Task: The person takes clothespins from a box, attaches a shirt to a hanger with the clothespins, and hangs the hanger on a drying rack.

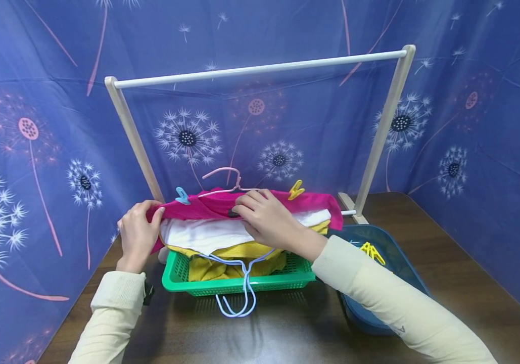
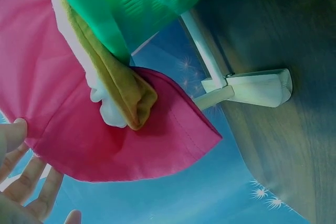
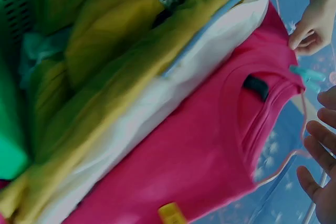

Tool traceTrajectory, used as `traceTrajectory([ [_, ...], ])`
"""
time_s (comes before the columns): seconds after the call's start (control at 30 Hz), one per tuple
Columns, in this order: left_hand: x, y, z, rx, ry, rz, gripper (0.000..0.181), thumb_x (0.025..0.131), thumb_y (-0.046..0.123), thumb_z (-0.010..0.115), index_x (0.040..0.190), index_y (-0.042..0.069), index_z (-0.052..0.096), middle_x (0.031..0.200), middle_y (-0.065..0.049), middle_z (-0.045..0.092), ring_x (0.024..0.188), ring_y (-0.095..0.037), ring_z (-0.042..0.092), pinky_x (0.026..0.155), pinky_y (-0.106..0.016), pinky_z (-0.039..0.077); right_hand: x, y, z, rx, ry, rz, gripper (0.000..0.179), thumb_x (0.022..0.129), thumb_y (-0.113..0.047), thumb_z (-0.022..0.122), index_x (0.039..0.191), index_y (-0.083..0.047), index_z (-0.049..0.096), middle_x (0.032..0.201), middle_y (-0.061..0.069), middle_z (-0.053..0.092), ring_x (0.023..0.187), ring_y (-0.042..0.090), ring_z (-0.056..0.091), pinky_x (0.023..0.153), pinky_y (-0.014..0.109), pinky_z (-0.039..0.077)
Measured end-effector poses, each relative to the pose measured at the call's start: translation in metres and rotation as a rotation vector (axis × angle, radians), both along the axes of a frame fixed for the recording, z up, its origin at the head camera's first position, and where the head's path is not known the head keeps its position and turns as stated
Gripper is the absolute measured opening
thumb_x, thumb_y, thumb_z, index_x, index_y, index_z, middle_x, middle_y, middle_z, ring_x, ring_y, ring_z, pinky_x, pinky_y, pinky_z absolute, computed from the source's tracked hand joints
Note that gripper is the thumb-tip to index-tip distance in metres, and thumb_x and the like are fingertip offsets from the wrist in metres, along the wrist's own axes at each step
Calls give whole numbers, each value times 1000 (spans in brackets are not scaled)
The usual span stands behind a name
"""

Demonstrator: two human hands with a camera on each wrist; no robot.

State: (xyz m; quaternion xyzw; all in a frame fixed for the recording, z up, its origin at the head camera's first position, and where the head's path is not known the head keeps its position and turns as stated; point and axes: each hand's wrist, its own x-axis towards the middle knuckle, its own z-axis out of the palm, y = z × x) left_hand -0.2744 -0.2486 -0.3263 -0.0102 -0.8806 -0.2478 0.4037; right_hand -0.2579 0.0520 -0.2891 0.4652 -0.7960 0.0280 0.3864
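Note:
A pink shirt (image 1: 205,206) hangs on a pink hanger (image 1: 237,182), clipped by a blue clothespin (image 1: 182,195) and a yellow clothespin (image 1: 295,190). My left hand (image 1: 138,231) pinches the shirt's left sleeve side, thumb in front and fingers behind, as the left wrist view shows. Near the neckline is my right hand (image 1: 266,220); in the right wrist view its loosely spread fingers (image 3: 321,140) hold nothing, beside the hanger's hook. Under the pink shirt lie a white garment (image 1: 196,235) and yellow clothing (image 1: 241,250), with light-blue hangers (image 1: 247,283) projecting toward me.
The clothes lie over a green basket (image 1: 237,287). Behind stands a wooden rack with a white rod (image 1: 260,68). At right, a dark blue bin (image 1: 405,253) holds yellow clothespins (image 1: 372,252). Patterned blue cloth (image 1: 260,30) surrounds the brown table (image 1: 296,328).

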Motion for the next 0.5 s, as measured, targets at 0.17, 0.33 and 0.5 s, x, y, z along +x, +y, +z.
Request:
traceTrajectory([
  [0.17,0,-1,0,-5,-4,-3,15,83,17,66,94,6,67,94,-17,67,89,-38,61,78,-55,34,-3,21,-1,-40,-20,-21,22,83,-15,61,104,-10,63,104,3,62,101,21,54,84,36,43],
  [0.33,0,-1,-1,-10,-1,-7,15,83,17,66,94,6,67,94,-17,67,89,-38,61,77,-55,34,-8,43,0,-60,-47,-100,33,80,-19,65,111,-7,60,110,7,61,103,23,54,87,39,43],
  [0.5,0,-2,-1,-11,-3,-3,15,83,17,66,94,7,67,94,-17,67,89,-38,61,78,-55,34,-16,64,1,-101,-65,-154,39,78,-19,69,113,-5,59,112,11,61,105,26,53,86,42,43],
])
